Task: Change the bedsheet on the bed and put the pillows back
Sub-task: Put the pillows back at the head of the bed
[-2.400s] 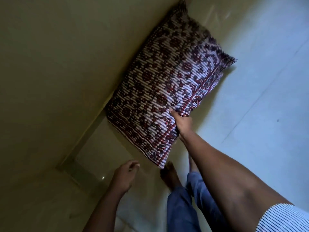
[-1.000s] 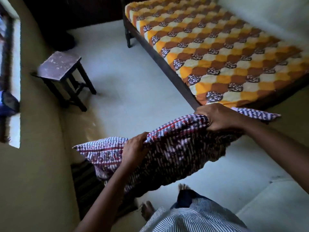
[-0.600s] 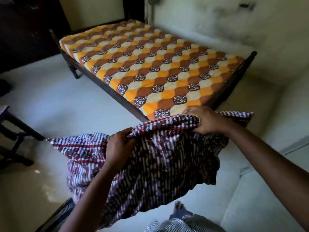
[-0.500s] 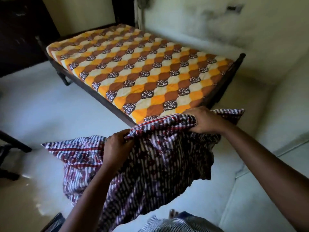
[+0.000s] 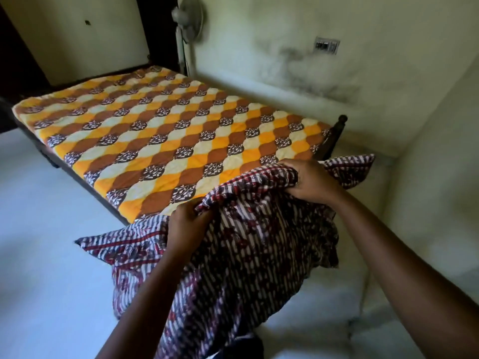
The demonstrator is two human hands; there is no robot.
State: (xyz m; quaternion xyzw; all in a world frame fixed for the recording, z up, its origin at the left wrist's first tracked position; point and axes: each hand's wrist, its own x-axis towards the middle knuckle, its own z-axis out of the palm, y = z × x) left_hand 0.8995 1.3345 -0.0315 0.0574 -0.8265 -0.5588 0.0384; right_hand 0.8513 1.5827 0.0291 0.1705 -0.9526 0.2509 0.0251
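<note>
Striped cotton in maroon and white, printed with darker flowers, covers the pillow [image 5: 254, 260]. It hangs limp and creased in the air in front of the near end of the bed [image 5: 336, 136]; whether it touches the mattress cannot be told. The left grip [image 5: 186, 225] bunches the cloth along its top edge, with the fingers curled into the folds. The right grip [image 5: 315, 182] clutches the same edge further right, beside a flat flanged corner. A quilted sheet [image 5: 168, 130] of orange, brown and cream scallops lies smooth over the mattress on a dark frame. The pillow's lower end is cut off at the bottom of the view. Both sets of fingertips are buried in fabric. The fan [image 5: 188, 20] behind the bed loses its top.
</note>
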